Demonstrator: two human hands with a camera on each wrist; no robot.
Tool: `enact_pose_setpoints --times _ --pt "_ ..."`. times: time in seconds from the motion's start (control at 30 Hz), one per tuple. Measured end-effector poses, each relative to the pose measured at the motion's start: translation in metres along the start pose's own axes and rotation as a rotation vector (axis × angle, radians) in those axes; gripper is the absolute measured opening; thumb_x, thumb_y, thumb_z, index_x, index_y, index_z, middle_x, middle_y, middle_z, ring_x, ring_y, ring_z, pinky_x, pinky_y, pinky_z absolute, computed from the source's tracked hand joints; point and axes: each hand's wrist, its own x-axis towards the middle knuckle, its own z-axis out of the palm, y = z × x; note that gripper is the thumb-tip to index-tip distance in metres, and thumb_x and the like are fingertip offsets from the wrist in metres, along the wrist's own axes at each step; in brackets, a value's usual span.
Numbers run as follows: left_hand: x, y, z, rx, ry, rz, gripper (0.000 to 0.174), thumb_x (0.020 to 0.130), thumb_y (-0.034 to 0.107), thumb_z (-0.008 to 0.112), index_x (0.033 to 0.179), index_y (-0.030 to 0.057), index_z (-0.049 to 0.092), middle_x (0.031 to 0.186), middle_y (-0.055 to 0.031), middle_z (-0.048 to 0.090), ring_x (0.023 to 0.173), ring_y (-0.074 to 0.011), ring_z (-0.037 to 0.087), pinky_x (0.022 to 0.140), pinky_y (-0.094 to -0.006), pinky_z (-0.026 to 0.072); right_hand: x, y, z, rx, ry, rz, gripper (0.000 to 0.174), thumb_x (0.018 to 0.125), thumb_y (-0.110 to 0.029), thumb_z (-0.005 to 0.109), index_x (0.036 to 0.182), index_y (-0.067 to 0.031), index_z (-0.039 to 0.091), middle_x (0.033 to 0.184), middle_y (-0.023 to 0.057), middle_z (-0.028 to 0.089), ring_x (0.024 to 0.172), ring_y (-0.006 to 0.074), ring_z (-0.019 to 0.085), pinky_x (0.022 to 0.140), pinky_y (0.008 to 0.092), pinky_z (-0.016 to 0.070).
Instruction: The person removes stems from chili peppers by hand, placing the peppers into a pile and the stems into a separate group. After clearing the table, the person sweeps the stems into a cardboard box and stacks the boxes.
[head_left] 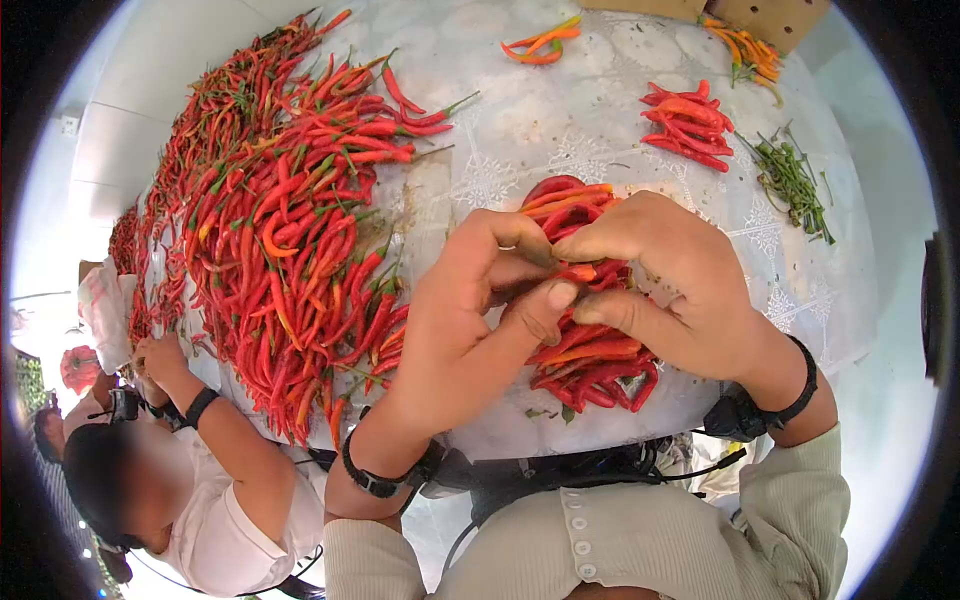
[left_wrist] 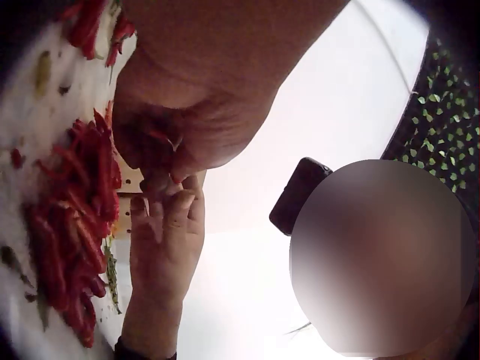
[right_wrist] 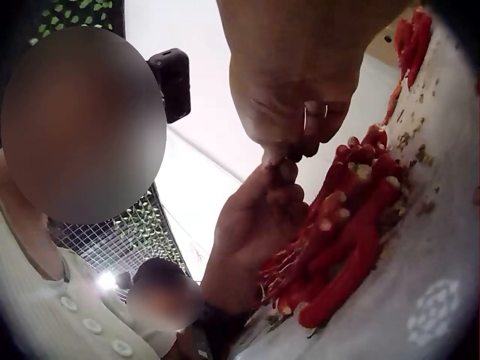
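Over a pile of red chili peppers point(head_left: 600, 375), my left hand point(head_left: 465, 320) and right hand point(head_left: 680, 285) meet with their fingertips close together. Between them shows the orange-red end of a chili pepper point(head_left: 578, 271), which both hands pinch; its remainder is hidden by fingers. In the left wrist view the right hand point(left_wrist: 166, 247) reaches up to the left one, with fingers bent. The right wrist view has the left hand point(right_wrist: 259, 217) meeting the right at the fingertips, beside the piled chili peppers point(right_wrist: 345, 247), whose stemless ends face the camera.
A large heap of stemmed red chilies point(head_left: 290, 230) covers the table's left side. Farther right lie a small red bunch point(head_left: 688, 125), green stems point(head_left: 792, 185) and orange chilies point(head_left: 745, 55). Another person point(head_left: 215, 490) works at the left. A cardboard box point(head_left: 775, 20) stands at the back.
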Motion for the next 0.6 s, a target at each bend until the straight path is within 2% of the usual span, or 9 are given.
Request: enact_pose_setpoints --times 0.07,0.13,0.27,0.37,0.47,0.53,0.6 --pt "0.001 -0.002 -0.001 0.024 -0.016 0.012 0.027 0.095 0.008 0.063 0.116 0.0011 0.047 0.099 -0.0090 0.065 0.090 -0.0119 0.064 0.080 -0.0275 0.0521 -0.002 0.001 0.001 0.031 -0.025 0.038 0.024 0.081 -0.007 0.074 0.103 -0.0022 0.066 0.098 0.0100 0.066 0.084 0.0247 0.060 0.076 0.0330 0.0479" --pt "0.000 -0.001 0.000 0.051 -0.019 0.026 0.027 0.095 0.008 0.063 0.117 0.0008 0.047 0.097 -0.0079 0.065 0.089 -0.0125 0.064 0.080 -0.0275 0.0521 -0.003 0.001 -0.003 0.054 -0.054 0.097 0.021 0.082 -0.007 0.073 0.101 -0.0023 0.066 0.096 0.0101 0.065 0.083 0.0240 0.060 0.075 0.0330 0.0476" --pt "-0.001 0.005 0.002 0.093 0.057 0.057 0.027 0.095 0.008 0.065 0.116 0.0003 0.049 0.093 -0.0067 0.065 0.088 -0.0123 0.064 0.080 -0.0276 0.0519 -0.003 -0.002 -0.004 0.070 0.055 0.174 0.017 0.084 -0.007 0.072 0.099 -0.0020 0.066 0.092 0.0091 0.065 0.083 0.0211 0.061 0.076 0.0325 0.0478" --pt "0.001 0.003 -0.008 0.101 0.128 0.104 0.028 0.093 0.008 0.066 0.115 0.0012 0.050 0.098 -0.0100 0.066 0.083 -0.0151 0.065 0.071 -0.0259 0.0507 -0.005 0.002 -0.003 0.144 0.188 0.246 0.017 0.084 -0.008 0.071 0.100 -0.0043 0.067 0.090 0.0076 0.068 0.083 0.0194 0.064 0.075 0.0323 0.0485" --pt "0.003 0.001 -0.013 0.093 0.167 0.146 0.022 0.092 0.006 0.068 0.110 -0.0012 0.057 0.094 -0.0057 0.065 0.086 -0.0111 0.064 0.080 -0.0264 0.0510 -0.006 0.008 -0.003 0.163 0.218 0.270 0.016 0.085 -0.008 0.071 0.100 -0.0040 0.067 0.091 0.0069 0.068 0.083 0.0163 0.063 0.077 0.0302 0.0478" --pt "0.004 -0.002 -0.015 0.123 0.171 0.185 0.019 0.091 0.006 0.068 0.107 -0.0016 0.059 0.094 -0.0050 0.065 0.085 -0.0110 0.063 0.080 -0.0263 0.0509 -0.006 0.010 -0.002 0.140 0.224 0.263 0.016 0.085 -0.009 0.070 0.100 -0.0042 0.067 0.091 0.0069 0.068 0.083 0.0165 0.063 0.077 0.0296 0.0475" --pt "0.006 -0.003 -0.016 0.158 0.176 0.201 0.017 0.091 0.005 0.068 0.105 -0.0018 0.062 0.094 -0.0045 0.066 0.085 -0.0107 0.063 0.080 -0.0262 0.0510 -0.006 0.009 -0.005 0.122 0.167 0.305 0.018 0.089 -0.007 0.068 0.105 -0.0006 0.063 0.097 0.0068 0.065 0.088 0.0141 0.060 0.080 0.0282 0.0476"
